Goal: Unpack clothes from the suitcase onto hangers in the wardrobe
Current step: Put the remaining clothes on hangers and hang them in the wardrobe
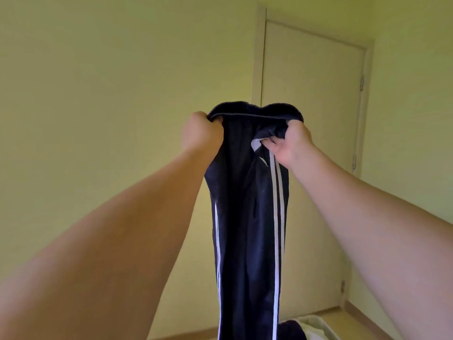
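Note:
A pair of dark navy track trousers [247,217] with white side stripes hangs straight down in front of me, held up at arm's length. My left hand [199,136] grips the left end of the waistband in a fist. My right hand [288,143] grips the right end, its fingers curled into the bunched fabric and a white stripe. The trouser legs run out of view at the bottom edge. No suitcase, hanger or wardrobe can be made out.
A closed pale door [311,143] stands behind the trousers, with hinges on its right side. Plain yellowish walls [110,94] fill the left. A dark garment [290,330] and something white [316,327] lie on the floor at the bottom.

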Tool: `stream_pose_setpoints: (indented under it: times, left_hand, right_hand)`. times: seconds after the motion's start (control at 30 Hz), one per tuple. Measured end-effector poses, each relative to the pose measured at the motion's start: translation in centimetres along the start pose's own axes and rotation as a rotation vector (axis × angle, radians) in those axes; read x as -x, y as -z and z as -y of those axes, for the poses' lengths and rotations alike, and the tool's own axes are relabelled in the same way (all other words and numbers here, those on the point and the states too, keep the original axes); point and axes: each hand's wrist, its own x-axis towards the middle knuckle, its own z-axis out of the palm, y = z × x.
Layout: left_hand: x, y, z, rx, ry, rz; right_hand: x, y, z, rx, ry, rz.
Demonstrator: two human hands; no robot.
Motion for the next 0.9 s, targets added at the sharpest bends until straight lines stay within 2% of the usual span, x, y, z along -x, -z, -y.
stream_pose_setpoints:
  times: [0.3, 0.47, 0.57, 0.73, 0.83, 0.9]
  left_hand:
    - [-5.6, 18.3, -9.1, -0.023, -0.141, -0.281]
    - [-5.7, 23.6, -7.5, -0.051, -0.114, -0.332]
    - [-4.6, 25.2, -1.8, -0.069, 0.096, -0.284]
    - [2.3, 25.3, 12.3, 0.041, 0.649, -0.083]
    - [8.6, 24.4, 21.2, 0.044, 0.853, 0.079]
    - [12.5, 23.9, 26.4, 0.003, 0.949, 0.174]
  right_hand:
    - [7.0, -17.0, 3.8, -0.314, 0.013, 0.405]
    - [9.7, -21.6, 1.3, -0.339, -0.05, 0.511]
    - [10.9, -22.0, -3.7, -0.168, -0.159, 0.49]
    - [13.4, -18.9, -17.5, 0.204, -0.376, 0.359]
    - [16.6, -15.2, -26.6, 0.401, -0.517, 0.299]
    - [18.6, -12.6, -31.3, 0.588, -0.556, 0.317]
